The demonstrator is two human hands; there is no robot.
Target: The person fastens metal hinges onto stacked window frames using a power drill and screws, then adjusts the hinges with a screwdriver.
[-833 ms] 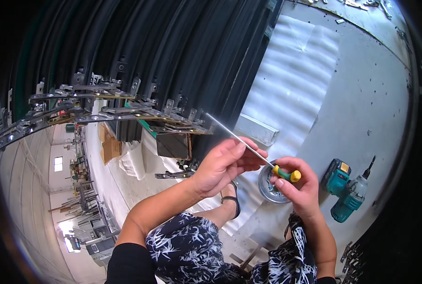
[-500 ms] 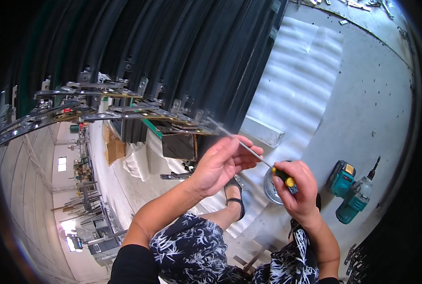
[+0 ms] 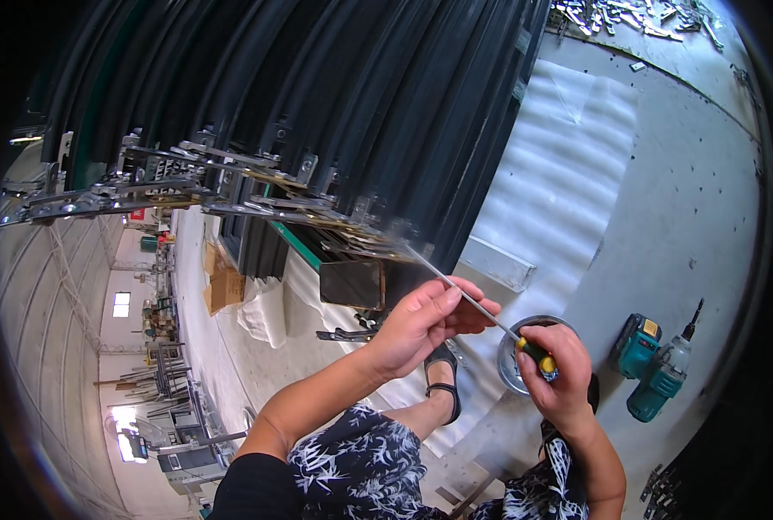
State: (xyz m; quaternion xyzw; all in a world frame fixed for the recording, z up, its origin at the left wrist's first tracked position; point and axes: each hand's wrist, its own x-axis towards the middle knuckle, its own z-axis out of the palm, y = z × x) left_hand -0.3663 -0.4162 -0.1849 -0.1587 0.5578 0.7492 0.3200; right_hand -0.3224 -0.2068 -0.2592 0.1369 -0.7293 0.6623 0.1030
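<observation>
My right hand [image 3: 561, 371] grips the green and yellow handle of a long screwdriver [image 3: 535, 353]. Around the middle of its thin metal shaft, my left hand [image 3: 421, 325] closes loosely, the thumb on one side and the fingers on the other. The shaft slants up and left; its tip meets the metal hinge arms [image 3: 365, 227] at the end of a stack of dark window-frame profiles [image 3: 386, 113]. Exactly what the tip touches is too blurred to tell. More hinge arms stick out in a row further left along the profile ends.
Beside my right hand stands a round metal bowl [image 3: 509, 371]. Further right, a teal cordless drill [image 3: 657, 381] lies by a second teal tool or battery [image 3: 636, 347]. White foam sheet [image 3: 568, 173] covers some floor. Loose metal fittings [image 3: 638, 17] lie at the far right.
The whole view has shifted, so the profiles, hands and tools sit a little lower and further right. Both hands keep their hold on the screwdriver, its tip still at the hinge hardware.
</observation>
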